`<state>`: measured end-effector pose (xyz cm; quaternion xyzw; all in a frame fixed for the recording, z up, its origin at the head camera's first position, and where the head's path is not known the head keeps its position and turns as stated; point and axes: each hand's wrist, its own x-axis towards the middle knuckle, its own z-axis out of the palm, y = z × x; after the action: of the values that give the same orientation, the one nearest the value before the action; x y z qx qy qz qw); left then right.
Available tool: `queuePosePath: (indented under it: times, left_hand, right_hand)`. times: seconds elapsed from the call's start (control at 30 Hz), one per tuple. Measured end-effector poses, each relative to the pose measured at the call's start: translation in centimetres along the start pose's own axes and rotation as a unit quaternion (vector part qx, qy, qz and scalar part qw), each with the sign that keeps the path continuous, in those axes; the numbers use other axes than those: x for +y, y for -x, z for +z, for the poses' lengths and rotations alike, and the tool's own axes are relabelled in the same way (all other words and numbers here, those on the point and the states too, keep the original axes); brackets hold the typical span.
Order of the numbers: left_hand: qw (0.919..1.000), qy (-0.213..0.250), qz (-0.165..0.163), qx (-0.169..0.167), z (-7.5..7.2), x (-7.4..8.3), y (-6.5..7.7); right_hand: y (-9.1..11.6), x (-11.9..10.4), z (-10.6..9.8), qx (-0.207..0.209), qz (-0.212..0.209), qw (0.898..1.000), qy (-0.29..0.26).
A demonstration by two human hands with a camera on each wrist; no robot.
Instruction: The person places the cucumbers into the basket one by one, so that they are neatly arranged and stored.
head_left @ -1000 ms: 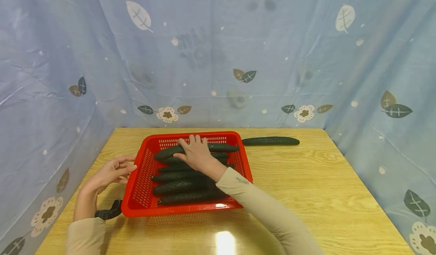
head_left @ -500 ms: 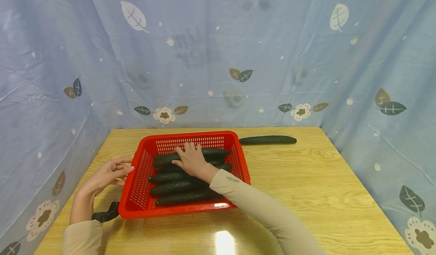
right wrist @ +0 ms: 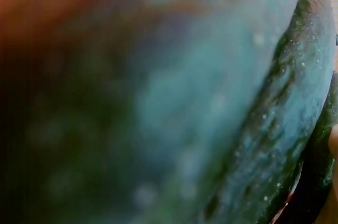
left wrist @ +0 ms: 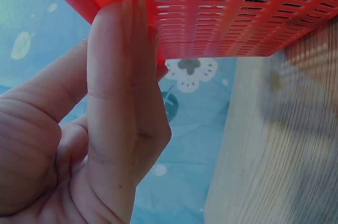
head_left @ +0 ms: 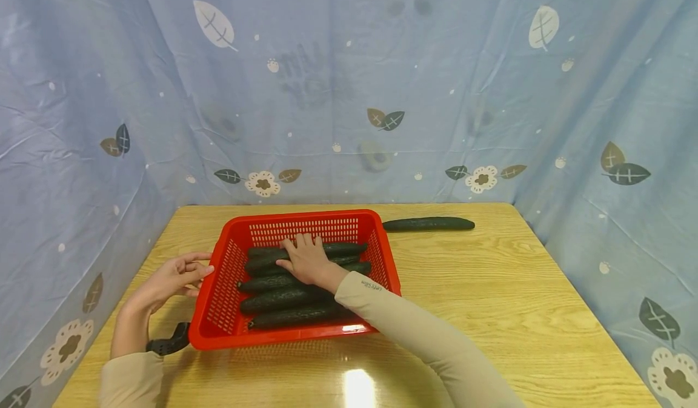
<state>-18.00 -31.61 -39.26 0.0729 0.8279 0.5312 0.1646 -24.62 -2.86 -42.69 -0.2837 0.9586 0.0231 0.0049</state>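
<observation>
A red plastic basket (head_left: 297,336) with slotted walls holds several dark green cucumbers (head_left: 283,300) lying side by side. Deep inside it, my right hand (head_left: 309,264) grips the cucumber at the back (head_left: 346,248), fingers over its far side and thumb toward me. Blurred cucumber skin (right wrist: 174,108) fills most of the right wrist view. At the basket's left side my left hand (head_left: 168,279) holds the rim by the fingertips. In the left wrist view, its fingers (left wrist: 113,92) meet the red rim, with the slotted wall beyond them.
One more cucumber (head_left: 429,224) lies on the wooden table (head_left: 480,299), behind and to the right of the basket. A blue patterned curtain (head_left: 338,93) surrounds the table at the back and sides. A black curved piece (head_left: 170,341) sits at the left wrist.
My right hand has lowered the gripped cucumber into the basket and brought it level beside the others. The left hand stays at the rim. The head view has shifted slightly.
</observation>
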Motion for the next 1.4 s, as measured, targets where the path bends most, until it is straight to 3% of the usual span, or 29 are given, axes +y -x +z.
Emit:
queuePosePath:
  times: [0.27,0.6,1.03,1.4]
  left_hand:
    - [1.0,-0.001,-0.002,-0.002,0.0,0.0,0.0]
    - [1.0,0.003,-0.001,-0.006,0.0,0.1,-0.1]
    - [0.9998,0.016,0.004,-0.011,0.2,-0.3,-0.2]
    - [0.9998,0.018,0.006,-0.011,0.2,-0.2,-0.2]
  right_hand:
    - [0.2,0.0,-0.3,0.003,-0.008,1.0,0.017]
    - [0.0,0.6,-0.4,0.022,0.001,1.0,0.0]
    - [0.4,1.4,-2.1,0.013,0.015,1.0,0.011]
    - [1.9,2.2,-4.0,0.065,0.001,0.998,-0.012]
